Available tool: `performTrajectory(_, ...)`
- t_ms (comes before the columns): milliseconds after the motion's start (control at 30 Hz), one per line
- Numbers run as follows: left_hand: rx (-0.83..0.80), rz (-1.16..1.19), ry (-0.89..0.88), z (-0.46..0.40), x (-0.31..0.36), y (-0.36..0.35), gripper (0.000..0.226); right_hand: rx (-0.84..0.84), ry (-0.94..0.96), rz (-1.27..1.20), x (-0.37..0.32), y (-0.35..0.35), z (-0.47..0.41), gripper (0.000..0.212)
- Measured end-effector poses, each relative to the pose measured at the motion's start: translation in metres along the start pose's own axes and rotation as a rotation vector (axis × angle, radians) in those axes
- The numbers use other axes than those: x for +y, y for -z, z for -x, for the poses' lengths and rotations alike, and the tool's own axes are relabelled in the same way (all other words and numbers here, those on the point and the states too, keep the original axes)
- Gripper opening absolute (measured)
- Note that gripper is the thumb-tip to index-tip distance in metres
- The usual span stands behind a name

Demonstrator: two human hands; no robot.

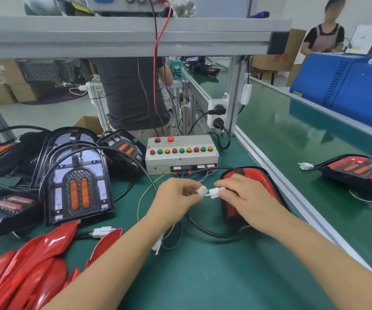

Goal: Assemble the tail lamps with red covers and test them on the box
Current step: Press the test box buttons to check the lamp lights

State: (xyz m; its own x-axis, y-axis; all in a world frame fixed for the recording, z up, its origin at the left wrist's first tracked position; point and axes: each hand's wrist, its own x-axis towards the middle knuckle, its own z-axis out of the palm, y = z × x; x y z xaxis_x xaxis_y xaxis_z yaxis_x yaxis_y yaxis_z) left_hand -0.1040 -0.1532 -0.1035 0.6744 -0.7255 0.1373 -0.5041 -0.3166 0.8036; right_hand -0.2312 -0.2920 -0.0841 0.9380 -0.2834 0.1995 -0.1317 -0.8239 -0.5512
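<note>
Green matting (203,276) covers the workbench, bounded on the right by an aluminium rail (277,175) that separates it from a second green surface (303,130). Left hand (176,195) pinches a white connector (202,190) between curled fingers; right hand (243,195) pinches the mating white plug (214,193). The two connectors sit end to end, touching or nearly so. Covered tail lamp (247,175) lies on the mat directly under the right hand. Test box (181,154), with a row of red, green and amber buttons, stands just behind the hands, thin coloured wires trailing from its front. Uncovered lamp units (77,186) cluster at left; loose red covers (30,265) are piled at the near left corner. A finished lamp (357,171) rests on the far right surface. An aluminium frame beam (124,36) crosses overhead. One person stands behind the bench, another beside a blue machine (348,86).
</note>
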Motion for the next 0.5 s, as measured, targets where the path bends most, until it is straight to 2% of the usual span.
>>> performTrajectory(67, -0.043, 0.297, 0.038, 0.007, -0.001, 0.01, 0.017, 0.057, -0.012, -0.096, 0.001, 0.0, -0.003, 0.016)
performTrajectory(133, -0.065, 0.397, 0.09, 0.009, -0.004, 0.016, 0.017, 0.071, -0.039, -0.18, 0.001, -0.004, -0.006, 0.01)
performTrajectory(300, -0.167, 0.36, 0.107, 0.011, -0.006, 0.021, 0.018, 0.092, -0.024, -0.292, 0.0, -0.006, -0.01, 0.012)
performTrajectory(500, -0.271, 0.362, 0.049, 0.011, -0.003, 0.021, 0.024, -0.024, 0.009, -0.277, 0.006, -0.001, -0.012, 0.018)
